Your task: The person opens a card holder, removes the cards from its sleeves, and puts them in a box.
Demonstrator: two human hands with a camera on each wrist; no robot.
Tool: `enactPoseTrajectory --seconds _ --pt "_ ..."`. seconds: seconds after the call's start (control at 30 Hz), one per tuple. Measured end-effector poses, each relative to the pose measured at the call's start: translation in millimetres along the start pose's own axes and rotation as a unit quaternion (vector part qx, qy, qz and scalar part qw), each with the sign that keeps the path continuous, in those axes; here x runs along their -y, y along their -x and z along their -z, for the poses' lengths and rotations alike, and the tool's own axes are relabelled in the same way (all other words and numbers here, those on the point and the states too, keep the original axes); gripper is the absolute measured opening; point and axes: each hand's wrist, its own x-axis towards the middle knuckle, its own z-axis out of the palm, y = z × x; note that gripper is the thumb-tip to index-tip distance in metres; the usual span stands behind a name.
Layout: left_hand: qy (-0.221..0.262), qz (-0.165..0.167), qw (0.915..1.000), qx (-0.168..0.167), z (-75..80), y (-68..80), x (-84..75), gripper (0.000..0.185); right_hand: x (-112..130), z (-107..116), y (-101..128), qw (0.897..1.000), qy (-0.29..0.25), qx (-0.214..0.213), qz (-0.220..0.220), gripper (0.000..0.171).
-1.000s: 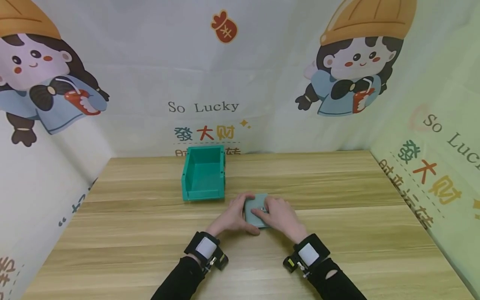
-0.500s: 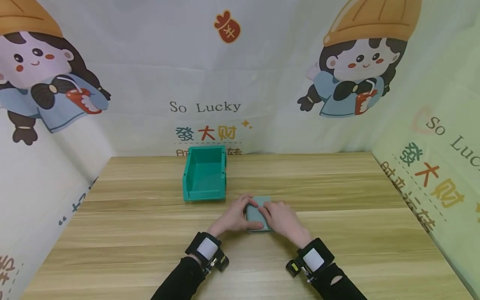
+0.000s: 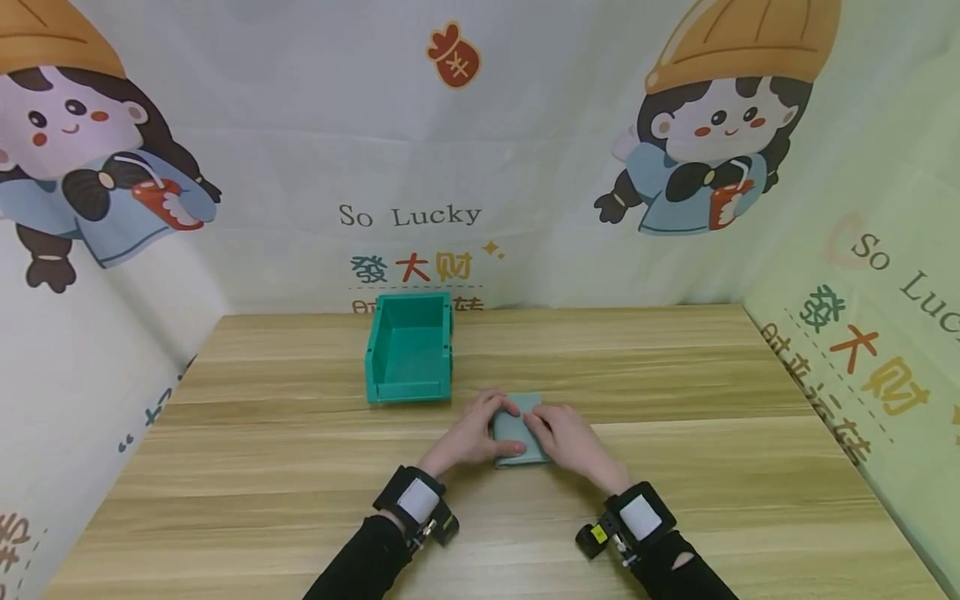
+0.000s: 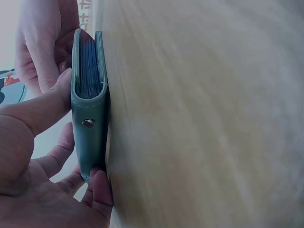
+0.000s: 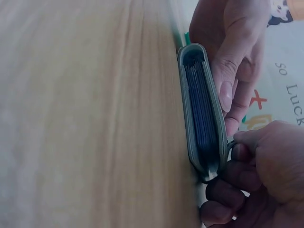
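On the backdrop (image 3: pixel 480 167) in front of me, at the middle of the frame, I read "So Lucky" in dark letters, and just below it the coloured characters "發大财"; the line under those is cut off by the green bin (image 3: pixel 408 348) and I cannot read it. On the side panel (image 3: pixel 862 333) at the right edge I read "So Luc", running out of frame, with "發大财" again beneath it. The red pouch (image 3: pixel 454 55) at top centre bears a character too small for me to read.
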Motion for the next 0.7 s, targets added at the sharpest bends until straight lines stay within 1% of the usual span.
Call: enactPoseTrajectory --seconds 0.2,0.33,0.43,0.53,0.63,0.7 --pt "0.004 0.004 1.0000 0.004 -0.1 0.8 -0.3 0.040 -3.4 0.4 2.4 0.999 -0.039 -0.006 0.007 0.035" --pt "0.002 0.007 0.9999 0.009 -1.9 0.9 -1.1 0.039 -8.2 0.3 6.4 0.997 -0.069 -0.021 0.011 0.033" --pt "-0.004 0.003 0.9999 0.009 -4.0 1.0 -2.6 0.039 -12.0 1.0 11.3 0.995 -0.091 -0.029 0.010 0.032" --pt "-0.011 0.003 0.9999 0.009 -7.0 1.3 -4.5 0.039 -15.2 2.7 17.7 0.993 -0.110 -0.029 0.000 0.033" --pt "-0.015 0.007 0.9998 0.007 -9.5 2.1 -7.2 0.040 -18.0 5.5 24.2 0.991 -0.125 -0.033 -0.020 0.034" --pt "-0.017 0.004 0.9998 0.008 -10.6 2.8 -9.3 0.041 -20.3 7.9 28.3 0.990 -0.133 -0.040 -0.034 0.035"
